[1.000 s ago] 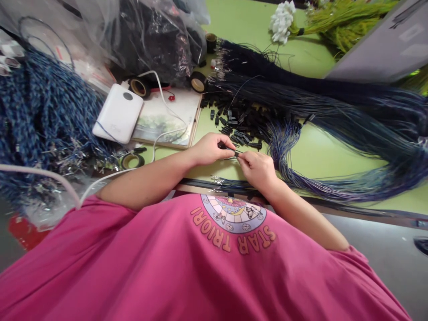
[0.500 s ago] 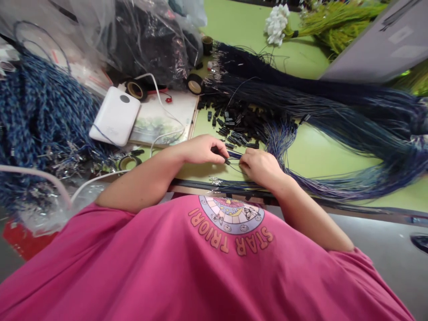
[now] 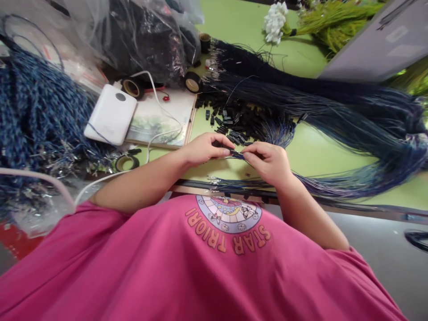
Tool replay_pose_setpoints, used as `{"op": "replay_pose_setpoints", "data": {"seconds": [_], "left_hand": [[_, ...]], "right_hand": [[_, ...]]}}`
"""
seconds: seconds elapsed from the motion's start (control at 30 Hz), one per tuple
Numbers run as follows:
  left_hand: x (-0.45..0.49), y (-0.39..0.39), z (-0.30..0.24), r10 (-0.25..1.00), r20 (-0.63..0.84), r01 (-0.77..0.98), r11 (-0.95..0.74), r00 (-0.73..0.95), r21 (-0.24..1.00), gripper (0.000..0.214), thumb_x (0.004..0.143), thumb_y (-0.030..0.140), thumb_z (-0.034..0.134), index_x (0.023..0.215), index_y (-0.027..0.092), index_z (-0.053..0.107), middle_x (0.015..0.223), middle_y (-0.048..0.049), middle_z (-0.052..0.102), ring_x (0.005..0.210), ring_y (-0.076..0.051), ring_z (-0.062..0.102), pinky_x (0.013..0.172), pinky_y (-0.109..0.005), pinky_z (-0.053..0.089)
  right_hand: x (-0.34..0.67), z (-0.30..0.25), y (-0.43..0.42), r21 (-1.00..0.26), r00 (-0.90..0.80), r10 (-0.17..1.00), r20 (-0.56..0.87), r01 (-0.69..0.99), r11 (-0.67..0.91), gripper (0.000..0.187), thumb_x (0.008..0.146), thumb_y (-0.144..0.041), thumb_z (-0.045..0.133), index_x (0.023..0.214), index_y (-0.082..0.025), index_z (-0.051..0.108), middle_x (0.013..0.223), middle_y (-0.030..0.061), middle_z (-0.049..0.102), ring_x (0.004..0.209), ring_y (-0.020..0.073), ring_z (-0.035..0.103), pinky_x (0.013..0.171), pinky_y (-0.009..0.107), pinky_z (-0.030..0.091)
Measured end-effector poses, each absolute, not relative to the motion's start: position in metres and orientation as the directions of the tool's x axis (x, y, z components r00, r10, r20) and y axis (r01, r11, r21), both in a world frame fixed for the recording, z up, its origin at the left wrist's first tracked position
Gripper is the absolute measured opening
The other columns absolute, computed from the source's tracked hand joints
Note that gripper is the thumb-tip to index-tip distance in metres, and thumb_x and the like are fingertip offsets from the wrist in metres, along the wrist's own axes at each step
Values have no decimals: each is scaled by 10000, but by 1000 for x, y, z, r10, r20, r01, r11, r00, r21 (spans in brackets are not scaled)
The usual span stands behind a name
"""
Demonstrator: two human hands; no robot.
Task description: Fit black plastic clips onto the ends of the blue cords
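My left hand [image 3: 203, 149] pinches a small black connector [image 3: 220, 144] just above the green table [image 3: 310, 151]. My right hand [image 3: 269, 161] meets it fingertip to fingertip, pinching a thin blue wire [image 3: 238, 154] whose end touches the connector. Behind my hands lies a heap of loose black connectors [image 3: 239, 119]. A long bundle of blue wires [image 3: 337, 120] sweeps from the heap to the right. A thinner bunch of wires with metal tips [image 3: 230, 183] lies along the table's near edge under my hands.
A white power bank [image 3: 110, 114] with a white cable rests on a notebook [image 3: 158, 119] at the left. Rolls of black tape [image 3: 193, 82] lie near clear plastic bags. Twisted blue wire fills the far left [image 3: 36, 116]. White flowers [image 3: 276, 20] lie at the back.
My right hand dipped to the wires on the table, then rose back to my left hand with a wire. The camera shifted slightly.
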State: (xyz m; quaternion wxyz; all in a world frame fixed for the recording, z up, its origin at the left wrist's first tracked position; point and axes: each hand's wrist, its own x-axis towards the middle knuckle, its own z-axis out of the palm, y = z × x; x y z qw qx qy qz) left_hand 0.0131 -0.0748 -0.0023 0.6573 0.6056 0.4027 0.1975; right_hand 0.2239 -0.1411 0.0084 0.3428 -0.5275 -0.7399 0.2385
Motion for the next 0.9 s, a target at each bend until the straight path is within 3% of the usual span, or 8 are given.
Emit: {"op": "replay_pose_setpoints", "data": {"seconds": [0.13, 0.33, 0.53, 0.7, 0.9], "left_hand": [[16, -76, -1, 739, -355, 216, 281, 573, 935, 205, 761, 158, 679, 962, 120, 689, 563, 53, 557, 446, -32, 387, 467, -185, 286], [16, -75, -8, 732, -339, 150, 313, 591, 938, 189, 760, 156, 684, 946, 124, 682, 578, 35, 580, 446, -37, 408, 451, -181, 280], [16, -74, -9, 738, -355, 182, 308, 574, 934, 213, 751, 170, 696, 959, 121, 689, 631, 19, 612, 458, -36, 419, 448, -182, 286], [16, -75, -7, 733, -370, 210, 305, 570, 929, 225, 766, 201, 700, 973, 113, 693, 588, 33, 587, 451, -34, 411, 450, -180, 285], [17, -79, -2, 704, -413, 221, 352, 578, 910, 184, 787, 175, 683, 962, 118, 690, 573, 37, 592, 451, -39, 434, 439, -176, 282]], "right_hand": [[227, -3, -147, -683, -79, 955, 287, 682, 261, 153, 825, -238, 600, 762, -206, 736, 676, -5, 696, 607, 130, 601, 606, 265, 460], [230, -13, -156, -649, -48, 931, 361, 704, 288, 171, 823, -195, 592, 803, -197, 762, 667, -5, 697, 582, 118, 601, 599, 252, 471], [227, -18, -155, -515, -112, 860, 497, 760, 396, 204, 854, -182, 558, 738, -184, 727, 652, 21, 687, 602, 136, 619, 597, 258, 468], [228, -24, -154, -350, -185, 778, 601, 814, 464, 229, 877, -168, 538, 690, -195, 668, 571, 5, 613, 540, 124, 552, 557, 257, 427], [226, -30, -153, -224, -301, 698, 649, 802, 554, 206, 880, -160, 520, 731, -196, 657, 544, -8, 582, 509, 116, 513, 546, 253, 417]]}}
